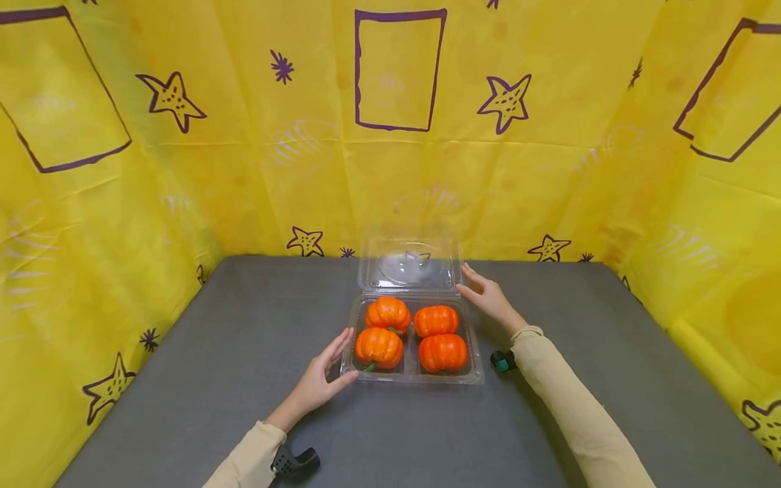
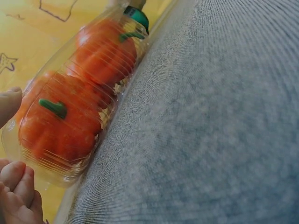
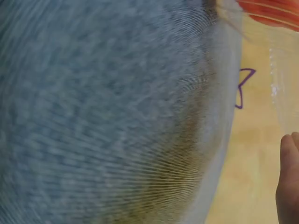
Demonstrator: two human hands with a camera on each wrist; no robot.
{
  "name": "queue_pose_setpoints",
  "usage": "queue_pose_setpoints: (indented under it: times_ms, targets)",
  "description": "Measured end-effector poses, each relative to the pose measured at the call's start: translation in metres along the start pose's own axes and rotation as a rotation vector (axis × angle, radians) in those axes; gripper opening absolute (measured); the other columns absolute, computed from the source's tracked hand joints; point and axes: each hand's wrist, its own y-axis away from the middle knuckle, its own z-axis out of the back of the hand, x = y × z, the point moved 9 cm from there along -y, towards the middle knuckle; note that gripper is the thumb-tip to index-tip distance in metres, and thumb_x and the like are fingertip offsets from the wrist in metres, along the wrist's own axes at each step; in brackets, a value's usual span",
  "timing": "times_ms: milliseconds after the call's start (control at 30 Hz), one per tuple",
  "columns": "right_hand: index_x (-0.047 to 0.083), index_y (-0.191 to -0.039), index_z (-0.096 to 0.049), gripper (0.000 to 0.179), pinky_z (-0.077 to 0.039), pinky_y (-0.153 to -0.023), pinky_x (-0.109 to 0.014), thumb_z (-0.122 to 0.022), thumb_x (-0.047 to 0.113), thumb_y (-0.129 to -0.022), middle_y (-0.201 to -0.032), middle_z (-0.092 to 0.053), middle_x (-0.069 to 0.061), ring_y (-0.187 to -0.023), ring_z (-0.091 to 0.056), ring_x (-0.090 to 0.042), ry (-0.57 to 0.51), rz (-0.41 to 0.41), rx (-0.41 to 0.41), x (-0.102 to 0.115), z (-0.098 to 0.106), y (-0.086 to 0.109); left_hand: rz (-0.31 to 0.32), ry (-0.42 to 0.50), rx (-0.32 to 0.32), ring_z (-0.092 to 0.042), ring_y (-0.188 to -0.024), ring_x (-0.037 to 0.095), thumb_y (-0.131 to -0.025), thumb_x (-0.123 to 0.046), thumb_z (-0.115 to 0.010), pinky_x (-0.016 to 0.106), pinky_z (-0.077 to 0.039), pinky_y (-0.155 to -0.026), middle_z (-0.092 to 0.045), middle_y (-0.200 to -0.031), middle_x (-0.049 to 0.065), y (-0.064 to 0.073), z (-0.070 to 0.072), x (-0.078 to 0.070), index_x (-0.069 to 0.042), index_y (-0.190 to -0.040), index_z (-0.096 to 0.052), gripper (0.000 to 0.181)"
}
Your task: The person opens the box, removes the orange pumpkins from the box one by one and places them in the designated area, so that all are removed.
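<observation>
A clear plastic clamshell box [image 1: 411,377] lies on the table with its lid [image 1: 396,278] raised at the back. Inside sit several small orange pumpkins, two on each side of a central divider; the front left pumpkin [image 1: 378,348] has its green stem toward the front. My left hand [image 1: 317,383] rests at the box's left side, thumb by the front corner and fingers extended along the edge. In the left wrist view, its thumb [image 2: 9,105] and fingers stand around that end. My right hand [image 1: 488,298] has its fingertips at the lid's right edge, near the hinge.
A dark grey cloth covers the table [image 1: 256,325]. Yellow curtains [image 1: 403,169] with purple stars and frames hang behind and on both sides. Black straps [image 1: 295,464] sit at the wrists, the right one with a teal part [image 1: 503,362].
</observation>
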Motion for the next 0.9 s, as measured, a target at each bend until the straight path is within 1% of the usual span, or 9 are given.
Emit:
queue_pose_setpoints:
  times_ms: [133, 233, 300, 367, 467, 600, 700, 833, 900]
  targets:
    - [-0.005, -0.135, -0.033, 0.056, -0.026, -0.098, -0.047, -0.054, 0.021, -0.09, -0.141, -0.023, -0.02, -0.123, -0.031, -0.037, 0.001, -0.019, 0.019, 0.001, -0.002, 0.004, -0.021, -0.013, 0.007, -0.031, -0.117, 0.045, -0.072, 0.017, -0.062, 0.02, -0.023, -0.098, -0.031, -0.128, 0.038, 0.004, -0.002, 0.011, 0.022, -0.128, -0.023, 0.069]
    - [-0.01, -0.133, -0.032, 0.054, -0.026, -0.098, -0.049, -0.054, 0.016, -0.091, -0.14, -0.023, -0.024, -0.122, -0.03, -0.04, -0.01, -0.027, 0.032, 0.016, -0.001, 0.009, -0.025, -0.026, 0.01, -0.032, -0.118, 0.043, -0.072, 0.016, -0.063, 0.02, -0.024, -0.097, -0.031, -0.129, 0.036, 0.006, -0.002, 0.018, 0.02, -0.129, -0.023, 0.07]
    - [-0.012, -0.132, -0.032, 0.053, -0.025, -0.098, -0.05, -0.054, 0.013, -0.09, -0.139, -0.023, -0.027, -0.122, -0.029, -0.041, -0.015, -0.034, 0.04, 0.026, -0.001, 0.012, -0.022, -0.027, 0.01, -0.032, -0.118, 0.043, -0.072, 0.016, -0.063, 0.02, -0.024, -0.097, -0.031, -0.129, 0.036, 0.006, -0.002, 0.018, 0.02, -0.129, -0.023, 0.07]
    - [-0.014, -0.131, -0.031, 0.052, -0.024, -0.098, -0.05, -0.053, 0.011, -0.091, -0.137, -0.023, -0.029, -0.123, -0.027, -0.042, -0.007, -0.038, 0.049, 0.032, -0.001, 0.014, -0.019, -0.024, 0.011, -0.032, -0.117, 0.045, -0.072, 0.016, -0.063, 0.021, -0.024, -0.097, -0.031, -0.129, 0.037, 0.004, -0.002, 0.012, 0.021, -0.129, -0.023, 0.069]
    - [-0.013, -0.131, -0.032, 0.051, -0.022, -0.099, -0.049, -0.052, 0.014, -0.091, -0.137, -0.025, -0.028, -0.124, -0.026, -0.04, 0.003, -0.048, 0.055, 0.022, -0.003, 0.012, -0.02, -0.023, 0.011, -0.032, -0.116, 0.046, -0.073, 0.015, -0.062, 0.021, -0.024, -0.097, -0.031, -0.127, 0.039, 0.002, -0.001, 0.002, 0.022, -0.128, -0.023, 0.068]
    - [-0.01, -0.132, -0.033, 0.054, -0.024, -0.1, -0.047, -0.051, 0.022, -0.092, -0.138, -0.027, -0.024, -0.125, -0.027, -0.035, 0.027, -0.068, 0.075, -0.003, -0.009, 0.007, -0.019, -0.038, 0.004, -0.034, -0.116, 0.045, -0.073, 0.013, -0.063, 0.02, -0.024, -0.098, -0.032, -0.126, 0.04, 0.001, -0.002, -0.005, 0.023, -0.127, -0.024, 0.067]
    - [-0.008, -0.133, -0.033, 0.056, -0.025, -0.1, -0.045, -0.051, 0.026, -0.092, -0.138, -0.029, -0.021, -0.125, -0.028, -0.033, 0.034, -0.074, 0.079, -0.013, -0.011, 0.006, 0.011, -0.04, -0.002, -0.034, -0.116, 0.045, -0.073, 0.012, -0.064, 0.02, -0.024, -0.098, -0.032, -0.126, 0.039, 0.001, -0.002, -0.006, 0.023, -0.127, -0.025, 0.067]
    - [-0.008, -0.132, -0.035, 0.054, -0.022, -0.101, -0.046, -0.049, 0.026, -0.093, -0.137, -0.03, -0.022, -0.126, -0.027, -0.034, 0.016, -0.064, 0.07, -0.015, -0.011, 0.006, 0.062, -0.032, -0.004, -0.033, -0.117, 0.044, -0.073, 0.012, -0.065, 0.02, -0.024, -0.098, -0.033, -0.128, 0.036, 0.001, -0.002, -0.002, 0.021, -0.128, -0.025, 0.068]
    - [-0.008, -0.132, -0.035, 0.054, -0.021, -0.101, -0.047, -0.049, 0.026, -0.093, -0.137, -0.03, -0.022, -0.126, -0.027, -0.034, 0.009, -0.067, 0.073, -0.016, -0.011, 0.007, 0.071, -0.038, 0.0, -0.034, -0.118, 0.043, -0.073, 0.011, -0.065, 0.02, -0.024, -0.098, -0.033, -0.128, 0.036, 0.001, -0.002, 0.0, 0.02, -0.128, -0.026, 0.069]
